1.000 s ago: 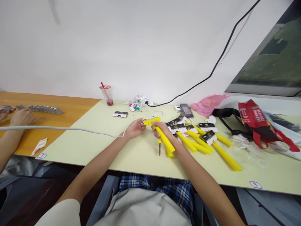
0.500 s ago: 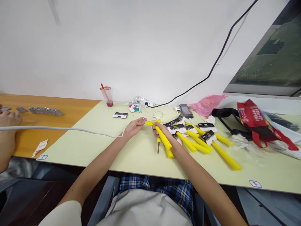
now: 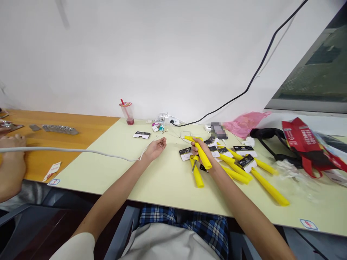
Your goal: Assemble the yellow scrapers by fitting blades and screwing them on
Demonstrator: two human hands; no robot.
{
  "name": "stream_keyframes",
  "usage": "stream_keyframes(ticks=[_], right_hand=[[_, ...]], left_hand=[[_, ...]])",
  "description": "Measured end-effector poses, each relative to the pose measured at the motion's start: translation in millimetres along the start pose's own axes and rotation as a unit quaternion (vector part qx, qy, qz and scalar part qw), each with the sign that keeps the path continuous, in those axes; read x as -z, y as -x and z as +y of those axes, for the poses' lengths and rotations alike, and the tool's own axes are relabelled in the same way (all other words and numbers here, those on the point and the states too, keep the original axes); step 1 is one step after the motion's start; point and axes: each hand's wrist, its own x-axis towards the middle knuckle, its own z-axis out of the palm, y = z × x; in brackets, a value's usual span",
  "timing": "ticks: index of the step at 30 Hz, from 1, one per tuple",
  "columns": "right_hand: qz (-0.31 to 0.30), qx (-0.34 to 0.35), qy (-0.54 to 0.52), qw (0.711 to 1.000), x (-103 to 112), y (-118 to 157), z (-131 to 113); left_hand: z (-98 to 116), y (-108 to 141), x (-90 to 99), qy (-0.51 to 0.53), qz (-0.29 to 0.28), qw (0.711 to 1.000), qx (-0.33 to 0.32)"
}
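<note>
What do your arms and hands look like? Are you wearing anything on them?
Both arms are bare. The left hand and right hand have no gloves, and no watch or bracelet shows. The left arm comes out of a short cream sleeve; the right sleeve is out of view.

Glossy yellow plastic handle (image 3: pixel 202 156), thin metal shaft (image 3: pixel 193 168), matt pale laminate tabletop (image 3: pixel 165 184), crinkled pink plastic bag (image 3: pixel 245 124)

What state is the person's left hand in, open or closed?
Open: the left hand lies palm up with its fingers uncurled, holding nothing.
</note>
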Motion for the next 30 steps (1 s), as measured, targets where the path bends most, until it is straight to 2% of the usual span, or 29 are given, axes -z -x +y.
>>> stream_keyframes(ticks=[3,5,8,10,12,14,16,23,28,30], right_hand=[[0.016,0.013,-0.085,0.996,5.5,6.9,-0.4],[0.015,0.014,-0.101,0.995,7.4,10.4,0.9],[0.004,-0.029,-0.095,0.995,9.6,11.7,4.7],[-0.01,-0.074,-0.079,0.994,10.4,10.8,8.0],[-0.023,-0.101,-0.059,0.993,10.3,10.1,10.7],[-0.029,-0.109,-0.046,0.993,9.3,10.9,11.8],[-0.03,-0.12,-0.039,0.992,8.2,13.4,11.4],[-0.051,-0.149,-0.011,0.987,14.6,14.0,18.7],[-0.068,-0.164,-0.015,0.984,18.6,7.5,33.4],[-0.061,-0.161,-0.017,0.985,17.3,8.6,34.7]], left_hand=[[-4.3,-1.3,1.3,-0.024,-0.018,0.999,0.031],[-9.0,-3.1,1.1,-0.05,-0.04,0.997,0.045],[-15.7,-10.8,-2.2,-0.199,-0.085,0.976,0.005],[-18.1,-19.7,-7.2,-0.363,-0.103,0.924,-0.067],[-18.6,-30.8,-13.9,-0.503,-0.116,0.847,-0.13],[-18.1,-42.1,-20.5,-0.59,-0.132,0.778,-0.17],[-17.8,-51.5,-24.7,-0.628,-0.14,0.742,-0.188],[-26.6,-61.1,-17.6,-0.641,-0.157,0.726,-0.194],[-32.0,-57.1,-14.0,-0.621,-0.107,0.741,-0.231],[-32.7,-55.4,-14.3,-0.627,-0.086,0.736,-0.241]])
